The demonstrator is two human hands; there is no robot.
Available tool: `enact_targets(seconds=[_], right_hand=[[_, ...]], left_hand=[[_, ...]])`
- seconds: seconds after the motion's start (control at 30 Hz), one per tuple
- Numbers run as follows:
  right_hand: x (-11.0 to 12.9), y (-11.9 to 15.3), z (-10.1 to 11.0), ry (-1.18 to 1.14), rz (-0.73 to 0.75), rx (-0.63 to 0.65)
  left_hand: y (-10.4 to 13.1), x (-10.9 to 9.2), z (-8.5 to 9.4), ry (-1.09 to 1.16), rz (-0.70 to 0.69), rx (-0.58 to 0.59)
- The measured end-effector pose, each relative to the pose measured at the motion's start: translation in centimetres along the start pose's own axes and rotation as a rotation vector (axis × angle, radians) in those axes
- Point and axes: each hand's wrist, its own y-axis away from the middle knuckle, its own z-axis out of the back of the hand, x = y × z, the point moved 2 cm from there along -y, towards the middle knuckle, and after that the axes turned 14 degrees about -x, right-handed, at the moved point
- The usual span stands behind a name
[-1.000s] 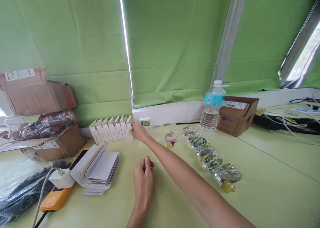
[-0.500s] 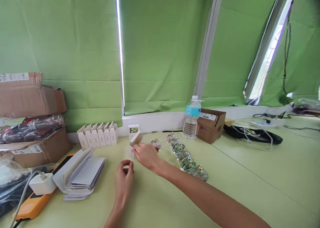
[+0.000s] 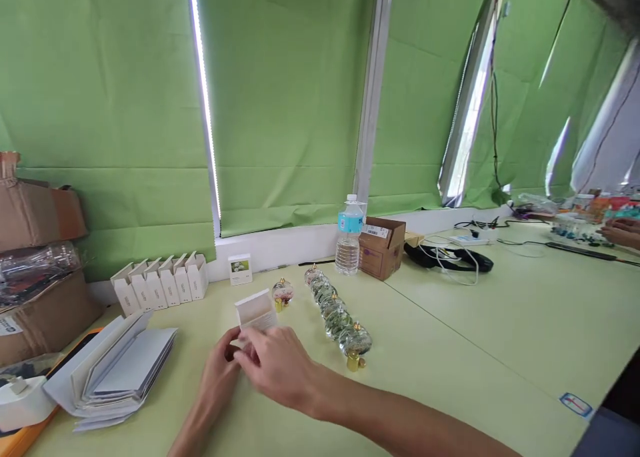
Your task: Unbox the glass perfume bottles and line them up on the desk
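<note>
A small white box [image 3: 257, 310] with its flap raised stands in front of me, its lower part hidden by my hands. My left hand [image 3: 220, 363] is curled at its lower left side. My right hand [image 3: 280, 363] lies over its near side with bent fingers, close to the left fingertips. Just right of the box is a round glass ornament [image 3: 283, 292] with a gold top. A row of similar glass ornaments [image 3: 334, 310] runs toward me further right. Behind, a closed white box [image 3: 241, 269] with a green picture leans near the wall.
Several open white boxes [image 3: 160, 285] line up at left, behind stacked white papers [image 3: 125, 370]. Cartons [image 3: 50, 310] are piled far left. A water bottle [image 3: 349, 237], a brown box [image 3: 381, 247] and a black pouch with cables [image 3: 447, 257] stand behind right. Another person's hand [image 3: 623, 232] shows far right.
The view has turned to the right. The small white box has come nearer, its flap now facing me, and my right hand has moved down beside my left hand.
</note>
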Motion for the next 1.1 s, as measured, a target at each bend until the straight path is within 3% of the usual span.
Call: enact_targets(seconds=[0.13, 0.23, 0.4, 0.6, 0.73, 0.83, 1.0, 1.1], right_hand=[[-0.8, 4.4, -1.6, -0.141, 0.045, 0.162], [-1.9, 6.6, -3.9, -0.175, -0.053, 0.213], [-2.4, 7.4, -5.1, -0.209, -0.028, 0.205], [-2.4, 7.6, -4.4, -0.228, 0.026, 0.225], [-2.5, 7.8, -4.4, -0.253, 0.039, 0.224], [-2.6, 7.7, -4.4, -0.275, 0.040, 0.241], [-2.6, 7.8, -4.5, -0.301, 0.040, 0.267], [-2.6, 7.8, -4.5, -0.315, 0.032, 0.273]], left_hand=[[0.5, -0.8, 0.0, -0.082, 0.030, 0.029], [0.7, -1.3, -0.1, -0.093, -0.006, 0.033], [0.5, -1.2, -0.3, -0.124, -0.052, -0.012], [0.6, -1.0, 0.5, -0.282, -0.115, -0.235], [0.6, -2.5, 2.7, -0.509, -0.218, -0.333], [0.0, -3.3, 5.4, -0.683, -0.258, -0.371], [-1.2, -2.4, 11.1, -0.952, -0.153, -0.492], [-1.2, -1.2, 13.3, -1.078, -0.080, -0.549]])
